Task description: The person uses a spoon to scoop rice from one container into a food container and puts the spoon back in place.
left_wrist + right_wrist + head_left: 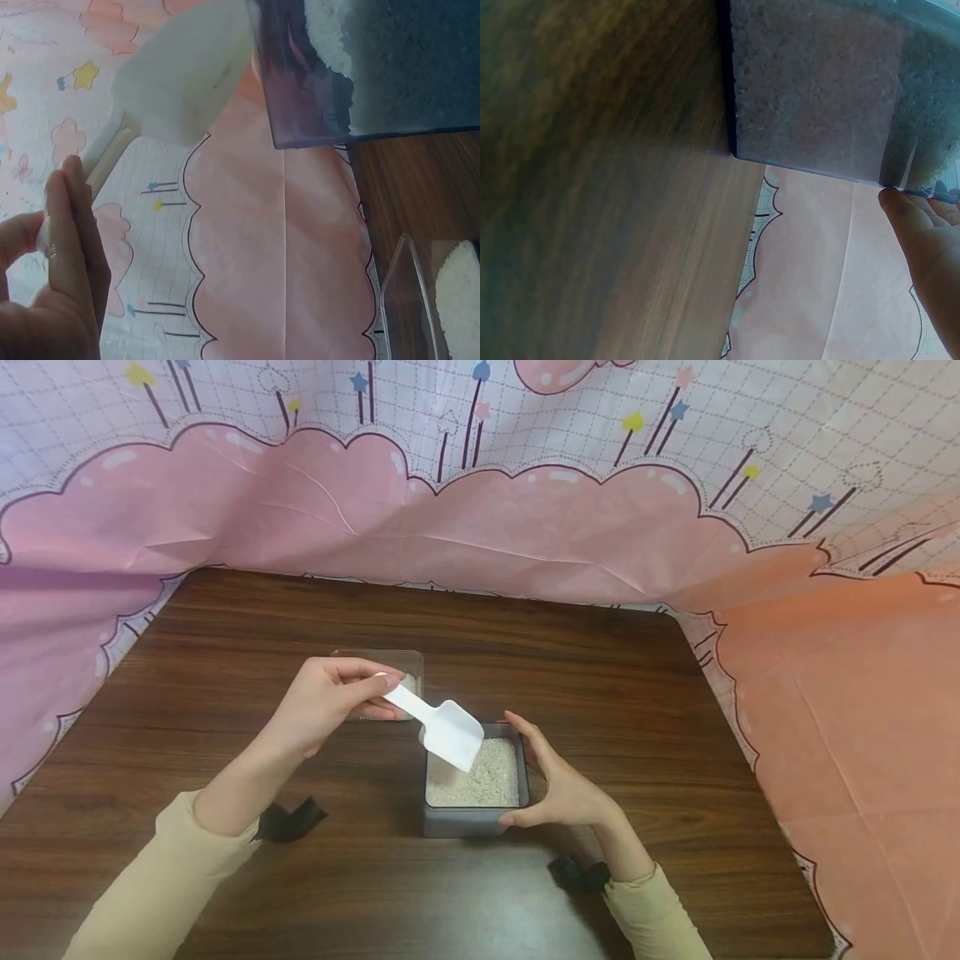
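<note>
A white plastic scoop (452, 735) is pinched by its handle in my left hand (318, 702). Its blade tilts down over a clear, grey-tinted container (465, 823) filled with rice (491, 777). The left wrist view shows the underside of the scoop (184, 79) beside the container wall. My right hand (562, 789) holds the container at its right side, thumb at the front corner and fingers at the back one. Through the wall, rice grains (817, 90) show in the right wrist view. Whether the blade carries rice is hard to tell.
A smaller clear box (408, 660) with some rice in it stands behind my left hand, which partly hides it. Black straps (291, 821) hang from both wrists. Patterned cloth (465, 527) borders the brown wooden table (600, 668) at the back and sides.
</note>
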A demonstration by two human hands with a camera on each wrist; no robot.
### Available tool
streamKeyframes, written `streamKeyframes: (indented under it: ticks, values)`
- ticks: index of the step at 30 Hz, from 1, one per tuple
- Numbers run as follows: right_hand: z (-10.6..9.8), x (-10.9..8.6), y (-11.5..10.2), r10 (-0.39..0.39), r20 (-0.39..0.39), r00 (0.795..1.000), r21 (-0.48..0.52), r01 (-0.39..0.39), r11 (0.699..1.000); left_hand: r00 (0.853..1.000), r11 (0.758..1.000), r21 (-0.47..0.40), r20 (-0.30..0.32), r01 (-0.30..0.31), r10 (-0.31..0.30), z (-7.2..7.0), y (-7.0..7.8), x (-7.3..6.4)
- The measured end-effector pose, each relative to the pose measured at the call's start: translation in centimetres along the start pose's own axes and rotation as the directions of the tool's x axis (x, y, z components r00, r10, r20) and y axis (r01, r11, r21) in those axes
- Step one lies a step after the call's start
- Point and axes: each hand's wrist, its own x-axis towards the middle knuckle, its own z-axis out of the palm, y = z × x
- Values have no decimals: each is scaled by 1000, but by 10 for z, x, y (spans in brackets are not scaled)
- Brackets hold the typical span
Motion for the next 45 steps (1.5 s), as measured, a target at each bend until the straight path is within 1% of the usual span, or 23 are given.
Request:
streamKeyframes:
  ticks: [2,5,11,13,15,19,23,29,34,39,45]
  values:
    - [0,0,0,2,-3,1000,-1,-2,1000,1000,999,42,26,9,-10,4,-1,3]
    - [0,-1,0,1,-5,1000,0,-1,1000,998,995,100,48,27,-32,9,-4,7]
    - [0,-1,3,-6,-2,1000,-2,6,1000,995,980,185,58,72,-84,17,-15,10]
    - [0,-1,4,-8,-1,1000,-6,8,1000,993,977,198,63,83,-97,19,-19,10]
    - [0,-1,4,-7,-2,1000,-6,7,1000,993,975,209,69,80,-96,21,-23,10]
    - [0,0,3,-8,-7,1000,-5,8,1000,993,975,203,59,91,-105,23,-31,10]
    - [0,0,1,-16,-4,1000,0,16,1000,991,979,165,28,123,-130,23,-40,9]
    - [0,0,1,-26,-1,1000,-2,26,1000,987,985,71,13,158,-159,24,-55,4]
    - [-1,0,2,-13,3,1000,-5,13,1000,978,978,-21,-8,207,-207,27,-65,-4]
    - [-1,0,1,-6,2,1000,-7,6,1000,977,973,-97,-25,210,-213,29,-70,-10]
    - [0,0,0,-12,-2,1000,-1,12,1000,972,966,-139,-48,220,-229,30,-72,-13]
